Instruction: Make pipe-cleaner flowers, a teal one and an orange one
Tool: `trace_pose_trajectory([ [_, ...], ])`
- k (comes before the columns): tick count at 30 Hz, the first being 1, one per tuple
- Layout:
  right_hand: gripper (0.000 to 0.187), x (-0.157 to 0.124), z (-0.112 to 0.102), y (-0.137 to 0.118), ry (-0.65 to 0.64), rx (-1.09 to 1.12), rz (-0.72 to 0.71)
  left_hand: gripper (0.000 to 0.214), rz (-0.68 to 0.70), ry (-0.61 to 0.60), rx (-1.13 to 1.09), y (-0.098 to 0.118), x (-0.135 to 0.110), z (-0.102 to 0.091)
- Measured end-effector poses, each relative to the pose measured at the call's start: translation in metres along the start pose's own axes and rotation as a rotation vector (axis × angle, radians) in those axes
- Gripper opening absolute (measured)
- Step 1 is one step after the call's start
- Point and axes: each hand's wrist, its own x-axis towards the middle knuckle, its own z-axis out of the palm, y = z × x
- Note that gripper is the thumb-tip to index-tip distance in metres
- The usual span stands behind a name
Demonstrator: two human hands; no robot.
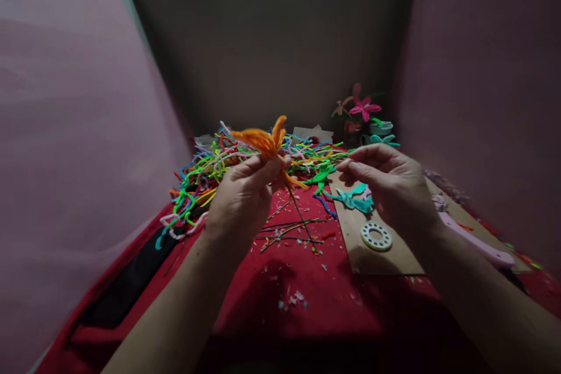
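Note:
My left hand point(245, 193) is closed around the base of an orange pipe-cleaner flower point(263, 140), whose looped petals stick up above my fingers. A thin dark stem wire point(300, 213) runs down from it toward the red cloth. My right hand point(388, 184) hovers to the right, fingers curled with thumb and fingertips pinched together; what they pinch, if anything, is too small to make out. Below the right hand lie teal pipe-cleaner pieces point(355, 198) on a brown board point(385, 257).
A heap of mixed coloured pipe cleaners point(210, 172) lies behind my hands on the red cloth point(302, 304). A white ring with holes point(376, 236) sits on the board. Finished pink and teal flowers point(363, 108) stand at the back right. Thin wires and scraps litter the cloth.

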Motion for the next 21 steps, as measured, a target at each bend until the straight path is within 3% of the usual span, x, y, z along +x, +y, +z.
trace_pose_trajectory([
  [3,0.009,-0.012,-0.030,-0.003,-0.055,-0.359,0.055,0.009,-0.073,-0.094,-0.027,0.007,0.002,0.000],
  [6,0.009,-0.034,-0.053,0.005,-0.241,-0.750,0.028,0.012,-0.177,-0.129,-0.029,0.002,0.005,-0.003],
  [9,0.038,-0.052,-0.065,0.017,-0.448,-0.989,-0.036,0.009,-0.271,-0.113,-0.048,-0.013,0.011,-0.008],
  [11,0.042,-0.058,-0.067,0.023,-0.503,-1.069,-0.077,0.007,-0.317,-0.090,-0.069,-0.025,0.014,-0.013],
  [16,0.038,-0.061,-0.069,0.026,-0.451,-1.067,-0.058,0.008,-0.396,-0.087,-0.066,-0.041,0.015,-0.021],
  [21,0.048,-0.058,-0.063,0.018,-0.223,-0.784,0.169,0.010,-0.471,-0.156,-0.085,-0.045,0.011,-0.022],
])
